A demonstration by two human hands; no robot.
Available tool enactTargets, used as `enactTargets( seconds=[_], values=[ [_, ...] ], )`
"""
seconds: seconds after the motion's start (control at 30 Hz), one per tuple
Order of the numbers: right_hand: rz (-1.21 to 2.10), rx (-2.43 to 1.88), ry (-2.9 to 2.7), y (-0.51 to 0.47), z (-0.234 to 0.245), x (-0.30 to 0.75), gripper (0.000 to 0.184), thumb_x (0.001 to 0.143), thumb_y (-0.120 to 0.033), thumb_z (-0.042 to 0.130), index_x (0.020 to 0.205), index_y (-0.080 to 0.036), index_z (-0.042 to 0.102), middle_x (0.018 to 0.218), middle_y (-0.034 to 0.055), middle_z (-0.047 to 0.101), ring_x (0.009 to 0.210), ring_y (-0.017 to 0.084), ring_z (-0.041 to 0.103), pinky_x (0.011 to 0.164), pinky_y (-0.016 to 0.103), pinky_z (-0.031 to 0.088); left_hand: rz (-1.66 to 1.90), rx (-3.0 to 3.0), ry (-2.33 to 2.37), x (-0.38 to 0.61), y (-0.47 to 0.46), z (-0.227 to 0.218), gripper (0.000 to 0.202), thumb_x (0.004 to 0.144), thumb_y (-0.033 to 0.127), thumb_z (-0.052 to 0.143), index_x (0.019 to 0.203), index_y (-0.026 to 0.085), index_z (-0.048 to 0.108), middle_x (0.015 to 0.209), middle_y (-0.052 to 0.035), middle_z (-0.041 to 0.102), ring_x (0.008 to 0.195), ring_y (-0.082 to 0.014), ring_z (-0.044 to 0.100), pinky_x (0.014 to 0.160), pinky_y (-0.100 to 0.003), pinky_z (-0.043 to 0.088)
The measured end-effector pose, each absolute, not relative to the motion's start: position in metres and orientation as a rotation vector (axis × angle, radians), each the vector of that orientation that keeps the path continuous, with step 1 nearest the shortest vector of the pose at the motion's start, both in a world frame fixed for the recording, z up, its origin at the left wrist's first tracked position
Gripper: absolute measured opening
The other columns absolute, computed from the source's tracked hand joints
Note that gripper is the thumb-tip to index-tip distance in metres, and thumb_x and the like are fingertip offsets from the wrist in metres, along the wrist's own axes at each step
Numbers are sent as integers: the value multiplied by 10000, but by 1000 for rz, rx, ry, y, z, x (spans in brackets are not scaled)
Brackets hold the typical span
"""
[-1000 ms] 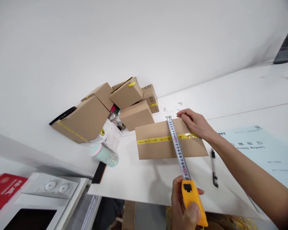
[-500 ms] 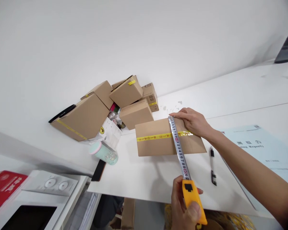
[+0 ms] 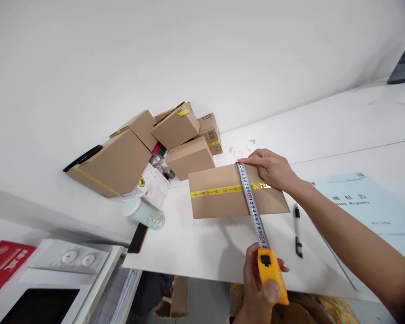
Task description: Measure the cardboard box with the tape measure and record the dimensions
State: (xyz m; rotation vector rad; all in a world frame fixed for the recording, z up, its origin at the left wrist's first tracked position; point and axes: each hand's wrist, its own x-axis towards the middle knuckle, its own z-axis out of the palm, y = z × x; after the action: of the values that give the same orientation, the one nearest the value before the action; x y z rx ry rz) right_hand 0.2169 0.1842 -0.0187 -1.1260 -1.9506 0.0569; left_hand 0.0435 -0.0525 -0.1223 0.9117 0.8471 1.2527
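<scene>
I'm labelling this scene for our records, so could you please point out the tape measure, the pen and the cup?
Tape measure (image 3: 272, 272): head view, on its orange case.
Pen (image 3: 297, 231): head view, on the middle of its barrel.
Cup (image 3: 146, 214): head view, on its side.

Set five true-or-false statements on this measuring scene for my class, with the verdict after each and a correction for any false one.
1. The left hand holds the tape measure. True.
2. The blade crosses the yellow strip on the box. True.
3. The right hand is gripping the pen. False: it is at the blade's far end, by the box's far edge, while the pen lies on the table.
4. The blade ends short of the box's near edge. False: it runs on past that edge to the tape measure.
5. The cup is mint green with a pink rim. True.
</scene>
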Motion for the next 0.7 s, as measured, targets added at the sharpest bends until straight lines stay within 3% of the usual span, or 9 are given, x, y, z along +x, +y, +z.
enactTargets(
  seconds=[0.2,0.4,0.5,0.57,0.7],
  values=[
    [71,-1134,-1943,182,-18,217,559,921,-53,426,1190,-360,809,994,47,721,933,216,646,708,331,467,1208,915,760,44,-49,-121,810,682,683,853,1317,261,579,1093,-94,657,769,-202,690,767,-397,568],
    [121,-1133,-1921,182,-19,216,503,960,-125,423,1187,-367,801,1006,50,721,958,234,653,736,352,487,1202,893,779,41,-51,-126,860,661,681,874,1343,263,557,1107,-108,672,784,-208,695,766,-391,573],
    [173,-1122,-1849,178,-17,214,479,1014,-194,380,1298,-330,741,1018,64,732,992,254,659,806,389,511,1231,915,751,32,-53,-125,922,613,703,887,1356,265,559,1082,-102,680,758,-197,680,704,-345,558],
    [196,-1096,-1797,171,-15,212,473,1041,-225,350,1358,-299,694,1018,72,741,982,260,660,837,412,520,1263,975,755,21,-56,-117,950,597,715,892,1366,266,564,1093,-105,683,773,-199,678,687,-319,541],
    [105,-996,-1803,145,-22,211,441,1054,-226,344,1304,-289,701,993,84,755,908,264,659,812,427,526,1404,1072,853,0,-59,-91,909,650,790,822,1346,251,594,1098,-102,688,774,-196,663,719,-325,532]
  ],
)
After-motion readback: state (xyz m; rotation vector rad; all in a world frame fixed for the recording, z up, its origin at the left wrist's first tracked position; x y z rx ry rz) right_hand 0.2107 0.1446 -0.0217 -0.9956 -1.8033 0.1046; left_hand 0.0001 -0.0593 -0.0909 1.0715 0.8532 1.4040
